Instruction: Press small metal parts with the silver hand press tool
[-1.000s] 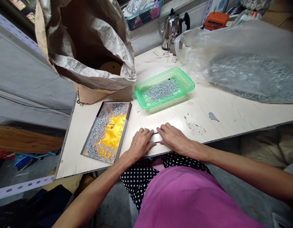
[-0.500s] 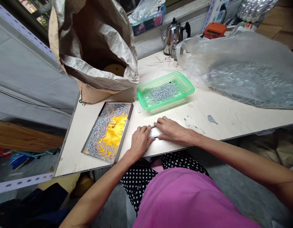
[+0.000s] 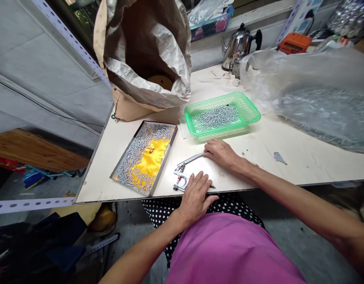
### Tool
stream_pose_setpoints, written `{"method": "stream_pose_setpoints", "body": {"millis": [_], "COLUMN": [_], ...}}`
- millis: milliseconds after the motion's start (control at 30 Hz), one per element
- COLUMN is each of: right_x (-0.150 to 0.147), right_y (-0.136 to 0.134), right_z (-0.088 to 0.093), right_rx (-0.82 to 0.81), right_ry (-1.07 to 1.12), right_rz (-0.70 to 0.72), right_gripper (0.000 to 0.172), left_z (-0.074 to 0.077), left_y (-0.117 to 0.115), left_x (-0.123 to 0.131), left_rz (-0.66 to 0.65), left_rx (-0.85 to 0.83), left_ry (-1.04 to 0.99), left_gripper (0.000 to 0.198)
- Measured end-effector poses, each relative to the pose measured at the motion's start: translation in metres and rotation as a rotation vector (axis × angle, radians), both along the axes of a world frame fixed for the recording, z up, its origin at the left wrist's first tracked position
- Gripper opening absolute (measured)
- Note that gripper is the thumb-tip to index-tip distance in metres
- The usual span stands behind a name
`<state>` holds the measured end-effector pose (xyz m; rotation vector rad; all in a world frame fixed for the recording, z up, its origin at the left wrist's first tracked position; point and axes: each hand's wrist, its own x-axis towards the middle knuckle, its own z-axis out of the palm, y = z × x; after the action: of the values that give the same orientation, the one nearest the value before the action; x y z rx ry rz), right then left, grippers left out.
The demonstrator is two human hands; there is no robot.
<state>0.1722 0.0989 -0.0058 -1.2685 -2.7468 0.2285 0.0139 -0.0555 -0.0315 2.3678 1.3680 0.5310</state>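
A pair of silvery spring-loaded pliers [image 3: 191, 159] lies spread on the table near its front edge, jaws toward the left. My right hand [image 3: 221, 154] has its fingers closed on the end of the upper handle. Over the lower handle rests my left hand [image 3: 196, 195], flat with the thumb spread out. That handle's tip shows past its fingers. Left of the pliers is a shallow tray [image 3: 161, 169] with many small silvery metal pieces on a yellow bottom. Behind the hands stands a green plastic basket [image 3: 251, 114] holding similar small metal pieces.
A large open paper sack [image 3: 140, 96] stands at the back left. A metal kettle [image 3: 239, 45] and an orange device [image 3: 294, 43] are at the back. A clear plastic bag [image 3: 324, 106] of metal pieces covers the right side. A grey scrap [image 3: 279, 157] lies on the table [image 3: 306, 169].
The hands have moved apart, leaving the pliers in plain sight with spread handles. The left hand has come nearer my body and opened flat. The view has shifted left.
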Motion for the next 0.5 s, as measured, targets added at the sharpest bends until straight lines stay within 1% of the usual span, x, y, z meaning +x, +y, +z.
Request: {"method": "stream_pose_setpoints", "body": {"millis": [67, 100, 133, 233, 300, 400, 500], "right_x": [-0.008, -0.015, -0.025, -0.059, -0.08, -0.101, -0.109], "right_y": [-0.005, -0.01, -0.016, -0.038, -0.048, -0.055, -0.059], "right_z": [0.007, 0.01, 0.013, 0.016, 0.013, 0.004, 0.0], "right_rx": [0.024, 0.043, 0.054, 0.025, 0.028, 0.096, 0.126], "right_ry": [-0.028, -0.025, -0.009, 0.029, 0.001, -0.024, 0.022], "right_rz": [0.006, 0.051, 0.13, 0.461, 0.598, 0.662, 0.717], "right_gripper": [0.013, 0.013, 0.013, 0.012, 0.011, 0.014, 0.015], "left_z": [0.0, 0.0, -0.002, -0.007, -0.012, -0.019, -0.024], "left_y": [-0.001, -0.001, -0.002, -0.004, -0.006, -0.009, -0.01], "left_x": [0.0, 0.0, 0.001, 0.001, 0.0, -0.001, 0.0], "left_rz": [0.004, 0.001, 0.001, 0.029, 0.047, 0.055, 0.082], "left_rx": [-0.003, -0.005, -0.01, -0.043, -0.069, -0.086, -0.102], "left_ry": [-0.018, -0.023, -0.026, -0.031, -0.03, -0.027, -0.037], "left_gripper": [0.05, 0.052, 0.054, 0.054, 0.053, 0.061, 0.064]}}
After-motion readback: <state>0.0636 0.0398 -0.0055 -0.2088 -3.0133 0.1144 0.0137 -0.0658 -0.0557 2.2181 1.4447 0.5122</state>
